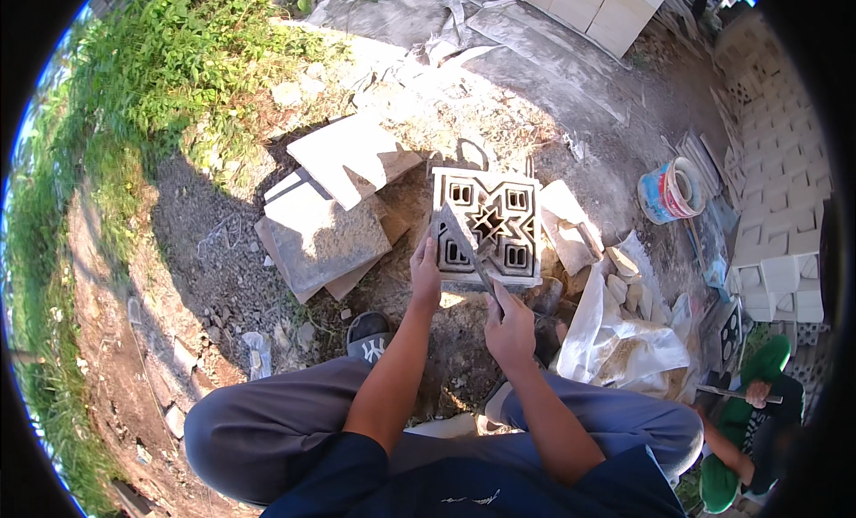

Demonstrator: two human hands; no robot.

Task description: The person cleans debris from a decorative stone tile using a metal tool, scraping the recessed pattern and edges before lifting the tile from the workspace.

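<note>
A square grey breeze block (526, 268) with a star-shaped cut-out and corner openings is set up between my feet. My left hand (426, 275) grips its left edge, fingers partly hidden. In my right hand (511, 326) is the handle of a long, flat metal blade tool (470, 246). The blade slants up and left across the face of the block, its tip close to my left fingers. Whether the blade touches the block is hard to tell.
Stacked flat slabs (330, 237) lie left of the block. Broken slab pieces (571, 233) and a white plastic sack (615, 340) lie on its right. Farther right stand a paint bucket (664, 195) and pale stacked blocks (776, 188). At lower right, another person's hand (757, 393) holds a tool.
</note>
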